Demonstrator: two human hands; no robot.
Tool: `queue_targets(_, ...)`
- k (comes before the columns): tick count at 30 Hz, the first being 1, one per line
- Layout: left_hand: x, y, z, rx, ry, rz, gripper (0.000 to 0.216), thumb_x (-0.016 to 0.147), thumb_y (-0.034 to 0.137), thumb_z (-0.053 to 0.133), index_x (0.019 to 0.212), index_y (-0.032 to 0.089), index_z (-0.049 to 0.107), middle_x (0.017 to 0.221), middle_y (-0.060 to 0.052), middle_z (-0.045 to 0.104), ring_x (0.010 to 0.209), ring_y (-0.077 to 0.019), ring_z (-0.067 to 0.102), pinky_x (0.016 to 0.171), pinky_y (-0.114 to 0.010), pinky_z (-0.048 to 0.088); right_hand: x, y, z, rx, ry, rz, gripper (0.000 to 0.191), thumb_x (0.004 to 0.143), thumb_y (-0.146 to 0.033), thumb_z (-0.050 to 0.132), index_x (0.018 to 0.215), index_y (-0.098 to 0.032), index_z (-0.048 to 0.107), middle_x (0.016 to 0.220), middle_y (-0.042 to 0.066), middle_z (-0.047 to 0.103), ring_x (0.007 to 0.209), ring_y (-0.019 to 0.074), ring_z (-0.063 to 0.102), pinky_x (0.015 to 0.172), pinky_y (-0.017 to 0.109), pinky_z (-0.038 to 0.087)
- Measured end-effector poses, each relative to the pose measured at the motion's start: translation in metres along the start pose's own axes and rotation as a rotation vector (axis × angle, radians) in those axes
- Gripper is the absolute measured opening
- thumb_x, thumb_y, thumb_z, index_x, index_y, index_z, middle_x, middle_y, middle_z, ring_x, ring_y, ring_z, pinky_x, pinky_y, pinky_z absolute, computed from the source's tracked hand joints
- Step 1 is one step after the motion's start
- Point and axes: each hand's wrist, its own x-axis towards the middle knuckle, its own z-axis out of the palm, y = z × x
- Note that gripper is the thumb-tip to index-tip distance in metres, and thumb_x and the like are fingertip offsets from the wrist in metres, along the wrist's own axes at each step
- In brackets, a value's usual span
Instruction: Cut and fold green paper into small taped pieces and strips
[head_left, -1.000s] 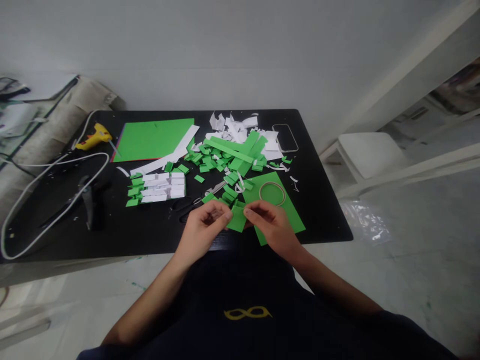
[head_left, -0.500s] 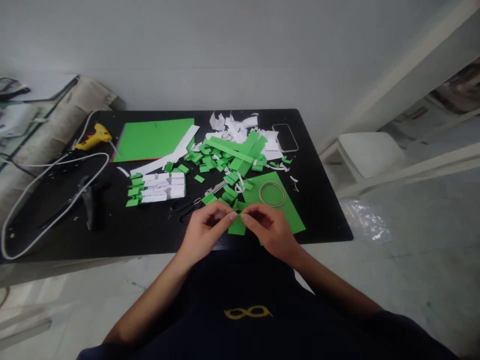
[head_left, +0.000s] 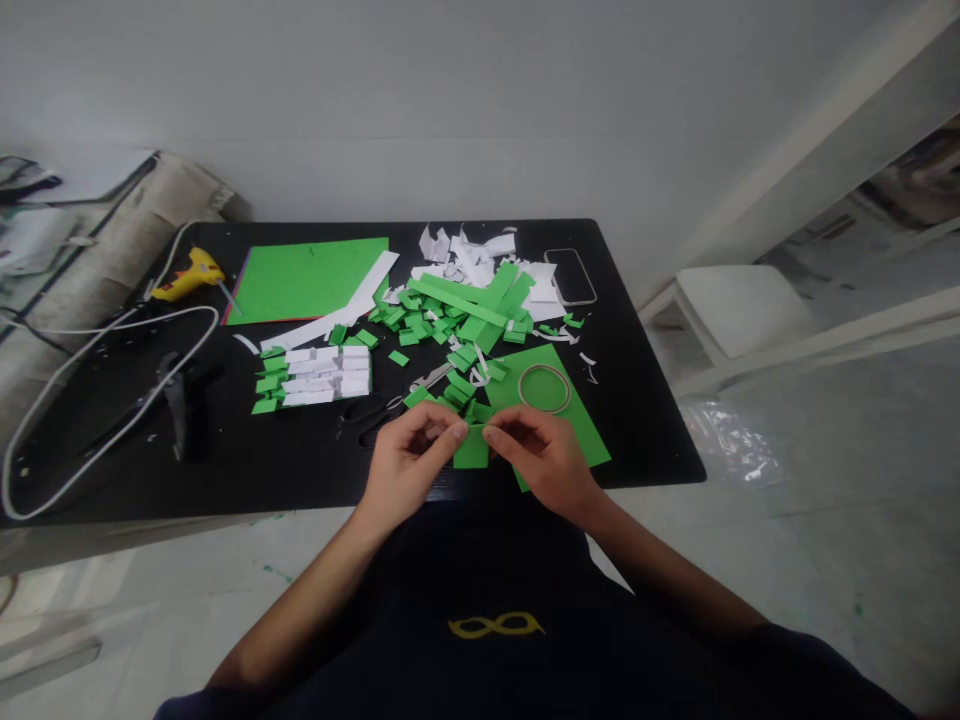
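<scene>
Both hands meet over the near edge of a black table (head_left: 300, 470). My left hand (head_left: 409, 460) and my right hand (head_left: 540, 455) each pinch a top corner of a small green paper piece (head_left: 472, 448) held between them. Just beyond the fingers lies a heap of cut green and white paper pieces (head_left: 457, 320). Under my right hand lies a green sheet (head_left: 581, 425) with a ring of tape (head_left: 544, 387) on it. Scissors (head_left: 382, 408) rest just left of the hands.
A row of folded green and white strips (head_left: 315, 375) lies left of centre. A large green sheet (head_left: 307, 275), a yellow glue gun (head_left: 187, 273) and a white cable (head_left: 90, 400) occupy the left. A phone (head_left: 570, 275) lies at the back right. A white chair (head_left: 735, 300) stands beside the table.
The green piece has been turned from a slanted hold to squarer and narrower between my fingertips, and my hands have drawn slightly closer together.
</scene>
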Motion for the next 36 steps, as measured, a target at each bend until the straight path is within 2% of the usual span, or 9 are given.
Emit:
queue_targets(10, -0.0003, -0.0008, -0.0005, 0.044, -0.065, -0.043, 0.014, 0.092, 0.03, 0.075, 0.085, 0.018, 0.074, 0.064, 0.003, 0.06, 0.056, -0.0099, 0.05, 0.052, -0.021, 0.039, -0.0015, -0.0012, 0.0011, -0.043, -0.013, -0.016, 0.011, 0.092, -0.031, 0.075, 0.086, -0.023, 0.072, 0.078, 0.0, 0.071, 0.07, 0.0161, 0.067, 0.065, 0.03, 0.055)
queue_targets(28, -0.0008, -0.0008, -0.0016, 0.025, -0.01, -0.021, 0.016, 0.094, 0.032, 0.075, 0.084, 0.019, 0.075, 0.069, 0.0, 0.066, 0.057, -0.011, 0.053, 0.053, -0.023, 0.043, -0.0023, -0.0033, 0.0003, -0.018, 0.012, -0.024, 0.012, 0.093, -0.034, 0.076, 0.088, -0.024, 0.073, 0.081, 0.001, 0.073, 0.073, 0.017, 0.068, 0.07, 0.031, 0.059)
queue_targets(36, -0.0007, 0.0, -0.001, 0.037, -0.022, -0.027, 0.021, 0.096, 0.036, 0.073, 0.084, 0.018, 0.073, 0.067, 0.001, 0.063, 0.058, -0.0111, 0.053, 0.053, -0.022, 0.043, -0.0032, -0.0034, -0.0002, -0.032, 0.044, -0.043, 0.013, 0.093, -0.034, 0.077, 0.087, -0.024, 0.074, 0.081, 0.001, 0.073, 0.072, 0.0166, 0.068, 0.071, 0.032, 0.059)
